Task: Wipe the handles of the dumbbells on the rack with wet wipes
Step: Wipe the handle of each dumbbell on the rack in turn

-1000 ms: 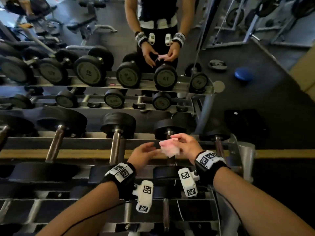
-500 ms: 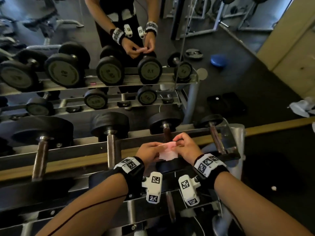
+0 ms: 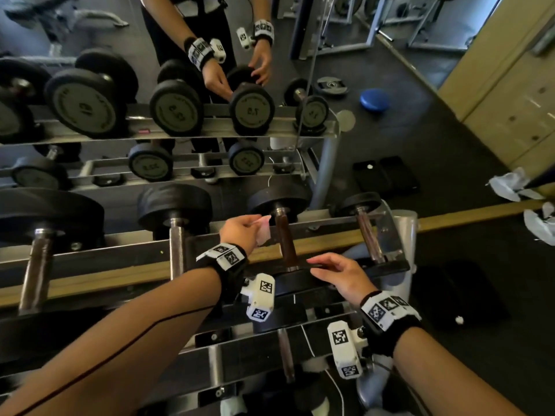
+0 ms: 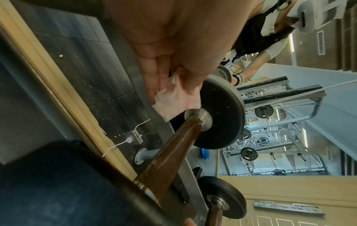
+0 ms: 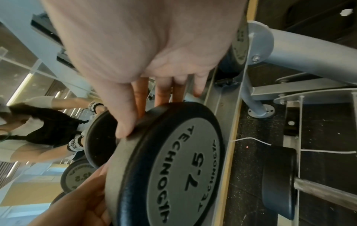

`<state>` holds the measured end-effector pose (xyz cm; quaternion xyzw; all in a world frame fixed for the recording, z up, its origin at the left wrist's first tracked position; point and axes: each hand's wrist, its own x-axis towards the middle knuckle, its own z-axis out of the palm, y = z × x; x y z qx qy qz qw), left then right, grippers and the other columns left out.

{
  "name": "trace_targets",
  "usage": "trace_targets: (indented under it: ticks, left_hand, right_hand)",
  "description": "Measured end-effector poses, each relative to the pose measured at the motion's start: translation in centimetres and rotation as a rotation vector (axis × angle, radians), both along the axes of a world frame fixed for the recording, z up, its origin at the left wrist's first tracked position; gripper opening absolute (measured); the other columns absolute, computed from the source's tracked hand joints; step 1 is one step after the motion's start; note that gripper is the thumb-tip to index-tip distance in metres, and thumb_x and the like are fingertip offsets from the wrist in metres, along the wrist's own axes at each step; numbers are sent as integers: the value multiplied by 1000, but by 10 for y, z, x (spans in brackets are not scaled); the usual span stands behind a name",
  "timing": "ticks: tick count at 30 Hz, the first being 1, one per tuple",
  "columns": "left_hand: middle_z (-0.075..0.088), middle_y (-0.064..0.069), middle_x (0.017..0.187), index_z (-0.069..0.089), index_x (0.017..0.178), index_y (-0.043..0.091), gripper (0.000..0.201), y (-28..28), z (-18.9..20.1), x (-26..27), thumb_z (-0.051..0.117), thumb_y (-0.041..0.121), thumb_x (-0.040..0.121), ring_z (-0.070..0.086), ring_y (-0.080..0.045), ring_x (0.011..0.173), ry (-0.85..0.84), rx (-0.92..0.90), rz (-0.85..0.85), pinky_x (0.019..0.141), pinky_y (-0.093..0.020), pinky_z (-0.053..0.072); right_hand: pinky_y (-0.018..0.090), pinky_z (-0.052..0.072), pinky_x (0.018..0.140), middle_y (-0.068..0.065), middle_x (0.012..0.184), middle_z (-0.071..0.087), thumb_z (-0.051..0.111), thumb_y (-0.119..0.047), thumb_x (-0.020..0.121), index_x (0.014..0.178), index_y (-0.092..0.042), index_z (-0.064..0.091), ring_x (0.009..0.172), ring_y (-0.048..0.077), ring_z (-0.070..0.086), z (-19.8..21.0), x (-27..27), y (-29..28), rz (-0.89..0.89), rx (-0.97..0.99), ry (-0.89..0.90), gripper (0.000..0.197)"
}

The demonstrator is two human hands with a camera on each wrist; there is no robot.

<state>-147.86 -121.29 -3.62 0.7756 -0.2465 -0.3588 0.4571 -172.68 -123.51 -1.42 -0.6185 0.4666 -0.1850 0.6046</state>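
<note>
A dumbbell with a brown handle (image 3: 284, 241) (image 4: 173, 149) lies across the top rack rails (image 3: 120, 259). My left hand (image 3: 258, 225) (image 4: 170, 85) pinches a crumpled pale pink wet wipe (image 3: 263, 234) (image 4: 173, 97) just left of the handle's far end, beside the far black head (image 4: 222, 113). The wipe is close to the handle; contact is not clear. My right hand (image 3: 315, 268) (image 5: 135, 110) holds the rim of the near head marked 7.5 (image 5: 183, 168), thumb on the near edge and fingers behind it.
More dumbbells sit on the same rails, one to the left (image 3: 177, 244) and a small one to the right (image 3: 365, 235). A mirror behind repeats the rack and my hands. Crumpled white material (image 3: 510, 184) lies on the dark floor at right. Lower rack tiers (image 3: 216, 364) lie under my wrists.
Both hands held the wipe together over the handle. Now the right hand has let go and dropped to the near dumbbell head, while the left keeps the wipe and has shifted left.
</note>
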Motion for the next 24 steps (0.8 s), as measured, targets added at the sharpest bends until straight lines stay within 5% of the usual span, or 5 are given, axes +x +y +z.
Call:
trace_targets:
  ticks: [8,11,16,20,24]
  left_hand:
    - [74,-6,112,75,115,22,23,-4,-9,-23,67,18,94,68,-23,108,171,-70,-277,100,-40,52]
    - [72,12,101,77,105,34,15,5,-10,-25,67,32,93,65,-6,99,-54,8,-377,93,-23,46]
    - [74,13,84,79,87,35,20,23,1,-16,65,49,90,67,1,81,-119,159,-671,80,-21,50]
    - [76,1,103,76,92,37,21,19,2,5,66,19,94,70,-13,97,38,29,-377,90,-32,57]
    - [76,-4,105,77,111,23,20,6,0,5,65,19,95,69,-19,105,39,-48,-309,100,-40,53]
  right_hand:
    - [19,52,90,-4,101,74,73,-11,85,101,-17,76,99,8,68,-8,-3,-1,-30,15,35,17]
    - [27,53,94,0,102,75,73,-12,86,102,-16,75,102,14,69,-10,-3,1,-36,10,36,17]
    - [30,54,93,1,104,75,71,-14,87,104,-17,75,102,14,69,-8,-4,5,-38,16,31,17]
    - [15,53,81,-4,100,74,71,-14,88,103,-18,75,96,6,69,-8,-4,6,-34,2,33,17]
    - [8,49,74,-11,95,74,72,-15,87,102,-21,76,90,-3,68,-8,-5,4,-24,3,32,16]
